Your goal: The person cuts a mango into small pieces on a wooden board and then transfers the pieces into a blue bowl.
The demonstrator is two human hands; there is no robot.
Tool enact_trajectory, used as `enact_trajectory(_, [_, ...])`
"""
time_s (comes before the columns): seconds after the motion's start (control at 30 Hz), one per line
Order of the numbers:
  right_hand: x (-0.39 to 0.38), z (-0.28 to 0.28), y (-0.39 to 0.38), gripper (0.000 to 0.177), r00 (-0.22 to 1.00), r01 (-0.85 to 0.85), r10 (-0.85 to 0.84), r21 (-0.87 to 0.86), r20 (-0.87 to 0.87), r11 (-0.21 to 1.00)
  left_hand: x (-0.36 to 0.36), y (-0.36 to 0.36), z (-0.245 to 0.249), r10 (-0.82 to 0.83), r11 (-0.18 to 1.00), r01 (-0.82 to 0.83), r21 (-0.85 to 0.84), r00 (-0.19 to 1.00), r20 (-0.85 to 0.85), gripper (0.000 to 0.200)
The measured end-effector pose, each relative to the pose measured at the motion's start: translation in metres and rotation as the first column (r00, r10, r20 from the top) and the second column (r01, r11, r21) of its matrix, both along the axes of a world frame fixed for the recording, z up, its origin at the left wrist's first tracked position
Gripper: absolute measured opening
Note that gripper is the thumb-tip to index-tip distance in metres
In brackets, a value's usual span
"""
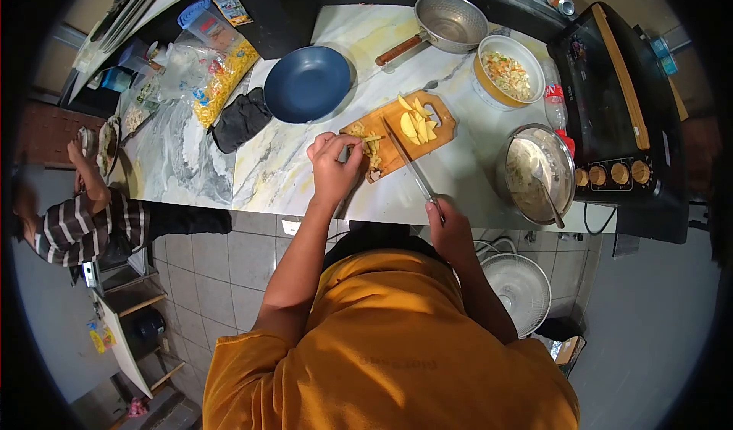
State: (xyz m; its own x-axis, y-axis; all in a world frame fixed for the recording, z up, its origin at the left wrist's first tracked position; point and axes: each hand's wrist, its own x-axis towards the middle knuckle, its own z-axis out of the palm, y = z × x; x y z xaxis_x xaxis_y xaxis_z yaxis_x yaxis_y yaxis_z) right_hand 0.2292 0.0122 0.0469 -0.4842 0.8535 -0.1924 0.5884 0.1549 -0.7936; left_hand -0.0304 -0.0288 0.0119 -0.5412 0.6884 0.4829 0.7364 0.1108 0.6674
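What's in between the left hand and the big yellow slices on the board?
In the head view, small chopped pieces come first, beside the left hand, then the knife blade, with the big yellow slices just beyond it.

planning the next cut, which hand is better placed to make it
Probably the right hand: it grips the knife, which extends over the cutting board, while the left hand is by the cut strips.

Right fist [450, 229] — left hand [334, 169] curled
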Motion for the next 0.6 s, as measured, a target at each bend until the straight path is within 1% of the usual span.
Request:
enact_trajectory(0.07, [0.002, 0.001, 0.003, 0.030, 0.999, 0.012, -0.010, -0.042, 0.043, 0.999, 0.004, 0.004, -0.002, -0.014, 1.000, 0.014, -0.008, 1.000, 0.000, 0.009])
enact_trajectory(0.17, [0.002, 0.006, 0.006, 0.029, 0.998, 0.050, -0.047, -0.071, 0.043, 0.996, 0.011, 0.010, -0.005, -0.064, 0.998, 0.064, -0.024, 0.998, 0.009, 0.008])
enact_trajectory(0.23, [0.002, 0.006, 0.006, 0.029, 0.998, 0.062, -0.061, -0.058, 0.024, 0.996, 0.018, 0.014, -0.006, -0.105, 0.992, 0.104, -0.073, 0.994, -0.017, 0.010])
enact_trajectory(0.27, [0.003, 0.006, 0.006, 0.029, 0.998, 0.071, -0.070, -0.045, 0.005, 0.997, 0.021, 0.016, -0.006, -0.110, 0.991, 0.109, -0.072, 0.994, -0.015, 0.010])
enact_trajectory(0.33, [0.005, 0.005, 0.007, 0.029, 0.998, 0.066, -0.066, -0.043, 0.013, 0.997, 0.027, 0.019, -0.004, -0.109, 0.974, 0.095, -0.204, 0.992, -0.062, 0.012])
enact_trajectory(0.37, [0.006, 0.004, 0.007, 0.029, 0.998, 0.057, -0.056, -0.042, 0.020, 0.997, 0.028, 0.019, -0.003, -0.113, 0.974, 0.098, -0.204, 0.992, -0.060, 0.012])
enact_trajectory(0.43, [0.007, 0.002, 0.007, 0.029, 0.998, 0.067, -0.066, -0.052, 0.017, 0.996, 0.031, 0.019, -0.002, -0.145, 0.952, 0.115, -0.285, 0.986, -0.086, 0.015])
enact_trajectory(0.47, [0.008, 0.001, 0.006, 0.029, 0.997, 0.071, -0.071, -0.063, 0.012, 0.995, 0.032, 0.019, -0.003, -0.147, 0.951, 0.117, -0.287, 0.986, -0.084, 0.015])
enact_trajectory(0.53, [0.008, 0.001, 0.006, 0.030, 0.997, 0.074, -0.072, -0.069, 0.030, 0.995, 0.034, 0.020, -0.006, -0.138, 0.976, 0.118, -0.185, 0.986, -0.098, 0.018])
enact_trajectory(0.6, [0.007, 0.000, 0.006, 0.030, 0.996, 0.077, -0.073, -0.073, 0.048, 0.994, 0.034, 0.022, -0.010, -0.130, 0.975, 0.107, -0.196, 0.986, -0.107, 0.017])
